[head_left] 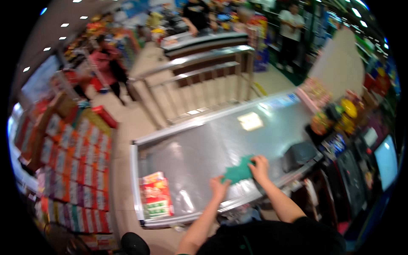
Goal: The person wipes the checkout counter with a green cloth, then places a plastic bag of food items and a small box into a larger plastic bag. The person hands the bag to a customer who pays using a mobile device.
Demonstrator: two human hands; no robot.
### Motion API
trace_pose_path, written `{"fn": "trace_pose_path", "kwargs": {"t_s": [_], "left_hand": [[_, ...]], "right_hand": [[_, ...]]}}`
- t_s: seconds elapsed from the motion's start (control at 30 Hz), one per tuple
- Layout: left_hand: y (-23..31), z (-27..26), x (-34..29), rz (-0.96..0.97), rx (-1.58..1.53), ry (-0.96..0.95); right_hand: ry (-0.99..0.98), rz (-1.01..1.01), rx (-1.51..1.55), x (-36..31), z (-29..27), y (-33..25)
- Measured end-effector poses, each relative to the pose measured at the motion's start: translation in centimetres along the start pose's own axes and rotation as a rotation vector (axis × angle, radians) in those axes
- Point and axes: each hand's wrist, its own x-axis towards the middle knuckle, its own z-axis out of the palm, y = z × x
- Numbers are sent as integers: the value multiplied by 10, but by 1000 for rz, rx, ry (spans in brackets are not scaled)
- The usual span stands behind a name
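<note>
Between my two hands a small green piece of thin, soft material (238, 171) is spread just over the metal counter. Whether it is cloth or a plastic bag I cannot make out. My left hand (219, 187) grips its left edge with bent fingers. At its upper right corner, my right hand (260, 168) holds on with fingers and thumb curled. Under both hands lies the shiny steel top of the checkout counter (187, 148). Toward the left end of that top rests a red, white and green printed package (157, 194), apart from my hands.
A dark grey device (298, 155) sits on the counter right of my right hand, with a lit screen (386, 163) beyond. Metal railings (191, 78) stand behind the counter. Shelves of orange and red boxes (76, 157) line the left. Several people are farther back.
</note>
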Motion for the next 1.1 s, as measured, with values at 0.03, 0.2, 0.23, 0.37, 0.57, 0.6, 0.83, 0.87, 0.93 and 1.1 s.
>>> {"fn": "trace_pose_path", "kwargs": {"t_s": [0.03, 0.2, 0.23, 0.37, 0.57, 0.6, 0.83, 0.87, 0.93, 1.1], "left_hand": [[8, 4, 3, 61, 124, -24], [30, 12, 9, 19, 259, -44], [32, 11, 10, -9, 256, -57], [38, 13, 20, -39, 271, 104], [43, 9, 47, 232, 353, -133], [46, 9, 51, 272, 364, -179], [43, -2, 65, 401, 68, -190], [46, -8, 62, 369, -53, -192], [57, -21, 55, 335, -244, -187], [106, -45, 40, 411, -354, -294]], "right_hand": [[75, -28, -109, -2, 0, 1], [-72, 66, -188, 4, -5, 2], [-99, 44, -203, 6, -8, -1], [-112, 19, -203, 15, -5, 1], [-107, -103, -161, 20, -21, -7], [-90, -108, -153, 21, -23, -4], [-6, -44, -37, 22, -30, 32], [-6, -9, -15, 23, -32, 35], [21, 55, -34, 26, -37, 41], [-177, -158, 397, 36, -69, -36]]}}
